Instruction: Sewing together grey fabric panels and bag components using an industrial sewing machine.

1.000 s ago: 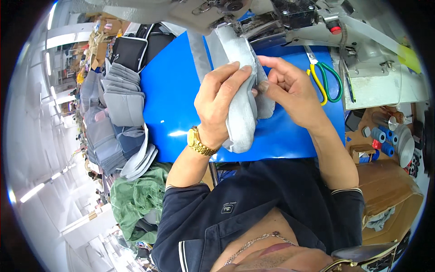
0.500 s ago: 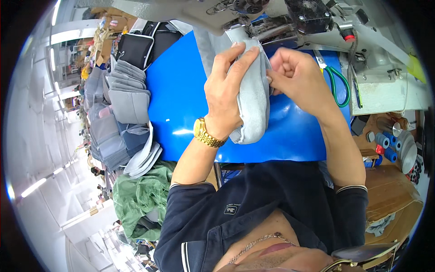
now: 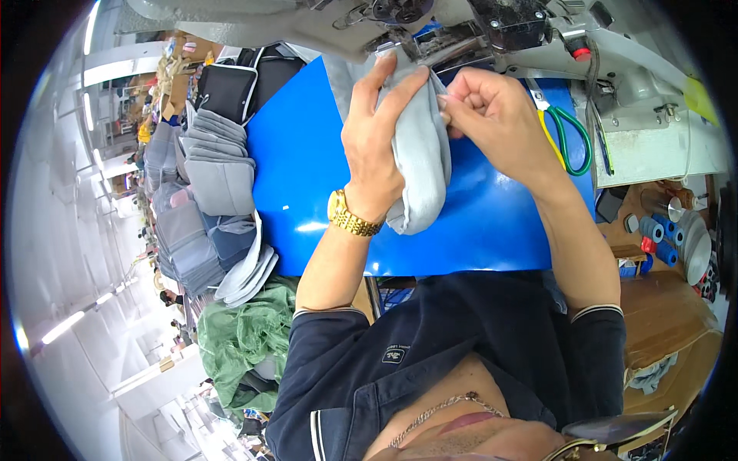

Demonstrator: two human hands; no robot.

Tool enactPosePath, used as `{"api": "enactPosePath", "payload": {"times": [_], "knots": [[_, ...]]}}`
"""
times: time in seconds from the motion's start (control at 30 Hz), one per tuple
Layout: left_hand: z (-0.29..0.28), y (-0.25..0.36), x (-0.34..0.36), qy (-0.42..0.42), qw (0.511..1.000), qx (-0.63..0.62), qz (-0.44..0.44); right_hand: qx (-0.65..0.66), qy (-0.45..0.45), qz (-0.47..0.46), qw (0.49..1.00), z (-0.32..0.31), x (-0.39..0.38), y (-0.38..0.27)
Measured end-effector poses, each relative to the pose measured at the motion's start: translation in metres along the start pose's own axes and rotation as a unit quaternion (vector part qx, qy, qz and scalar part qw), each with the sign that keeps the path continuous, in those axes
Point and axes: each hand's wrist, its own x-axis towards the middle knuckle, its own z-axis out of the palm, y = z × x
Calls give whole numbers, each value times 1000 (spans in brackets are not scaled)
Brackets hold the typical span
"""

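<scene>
A long, folded light grey padded fabric piece (image 3: 419, 161) runs up under the metal sewing machine (image 3: 400, 34) at the top of the head view, over a blue work surface (image 3: 284, 169). My left hand (image 3: 369, 146), with a gold watch at the wrist, grips its left side, index and middle fingers reaching up over it close to the presser area. My right hand (image 3: 492, 127) is curled at the right side, thumb and fingers pinched on the fabric's edge. Scissors with green and yellow handles (image 3: 576, 138) lie right of my right hand. The fingertips are partly hidden.
Grey padded pieces (image 3: 215, 169) are stacked at the left beside black items (image 3: 227, 88), above a green cloth (image 3: 238, 338). Blue thread cones (image 3: 653, 230) sit at the right, above a cardboard box (image 3: 665, 307). A red knob (image 3: 580, 54) is on the machine.
Both my hands and the fabric have moved up toward the machine, farther from my body. My right hand's fingers have curled in more.
</scene>
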Motion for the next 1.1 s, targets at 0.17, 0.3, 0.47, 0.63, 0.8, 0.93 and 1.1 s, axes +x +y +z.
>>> {"api": "enactPosePath", "payload": {"times": [0.17,0.3,0.47,0.63,0.8,0.93,1.1], "knots": [[2,-5,8,24,999,20,33,-49,41,-22,998,-2,3,-1],[3,-3,1,67,997,-25,39,-153,45,-7,987,8,-15,-10],[1,4,2,88,994,-3,67,-245,71,-35,966,27,-17,8],[-2,9,-4,80,995,2,53,-165,56,-32,984,39,-19,19],[-4,8,-1,37,999,-3,31,-83,48,-86,992,33,-5,31],[-5,8,-5,4,1000,-11,20,-79,31,-67,994,25,-1,30],[-3,1,-1,30,999,16,31,-63,1,-74,995,14,8,27]]}}
